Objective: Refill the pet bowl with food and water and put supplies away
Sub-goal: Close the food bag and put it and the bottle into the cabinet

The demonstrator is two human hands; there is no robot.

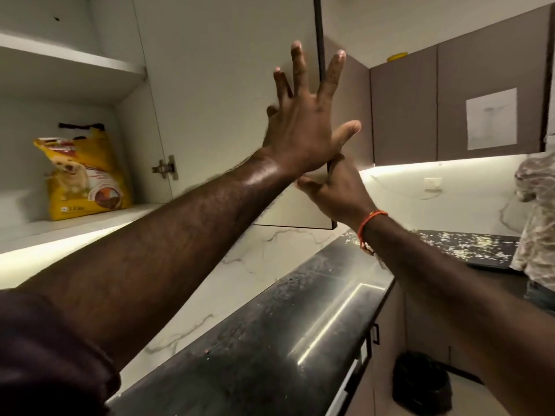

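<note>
The yellow dog food bag [85, 175] stands on the cabinet's lower shelf [75, 223] near its front edge, so the door [228, 85], under the flat, spread left hand [303, 130] and apparently gripped at its edge by the right hand [336, 187], could pinch fingers when swung.

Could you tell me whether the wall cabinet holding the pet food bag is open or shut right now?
Open: the cabinet door is swung out, exposing its hinge and the pet food bag on the shelf.

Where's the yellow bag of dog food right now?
The yellow dog food bag stands at the left of the head view, on the lower shelf inside the open cabinet, left of the door hinge.
</note>
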